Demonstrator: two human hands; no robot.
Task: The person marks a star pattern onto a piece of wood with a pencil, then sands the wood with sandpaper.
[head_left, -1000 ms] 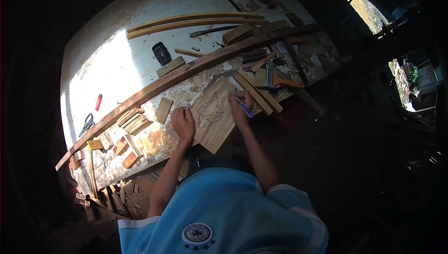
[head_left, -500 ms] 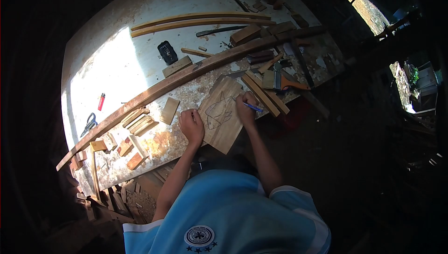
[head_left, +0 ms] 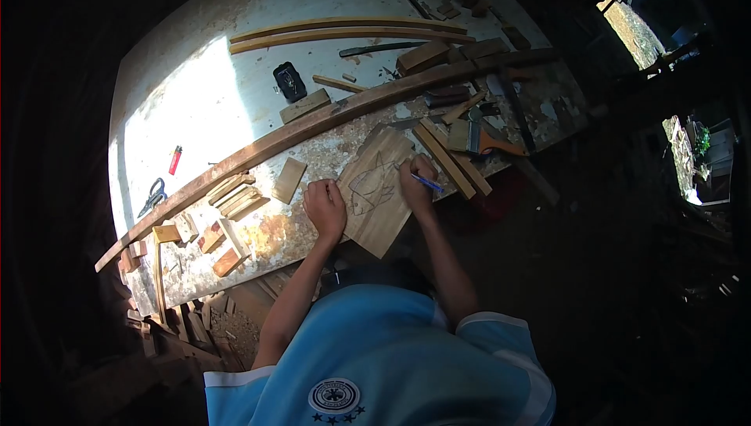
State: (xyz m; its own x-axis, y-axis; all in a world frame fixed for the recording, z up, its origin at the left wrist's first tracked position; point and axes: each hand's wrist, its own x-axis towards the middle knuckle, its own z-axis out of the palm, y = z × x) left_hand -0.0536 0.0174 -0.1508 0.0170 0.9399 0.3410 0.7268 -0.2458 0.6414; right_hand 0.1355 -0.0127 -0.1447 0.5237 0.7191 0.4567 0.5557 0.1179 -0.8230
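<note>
A flat wooden board (head_left: 377,226) with a dark line drawing on it lies tilted at the front edge of the table, its near corner jutting past the edge. My right hand (head_left: 417,179) rests on the board's right part and is closed around a blue pen (head_left: 429,183). The pen's tip is hard to make out. On the left edge of the board is my left hand (head_left: 325,208), its fingers curled in against the wood. A small wooden block (head_left: 289,180) lies to the left of it.
A long curved wooden strip (head_left: 258,149) crosses the worktable (head_left: 174,82). Behind it are a black tray (head_left: 289,82) and thin wooden strips (head_left: 344,32). Right of the board lie wooden slats (head_left: 444,161) and a paintbrush (head_left: 497,145). Scissors (head_left: 154,197), a red lighter (head_left: 175,160) and wood offcuts (head_left: 237,197) are left.
The view has shifted slightly, so the table's things appear a little further right. My right hand with the pen has barely moved; my left hand stays at the board's edge.
</note>
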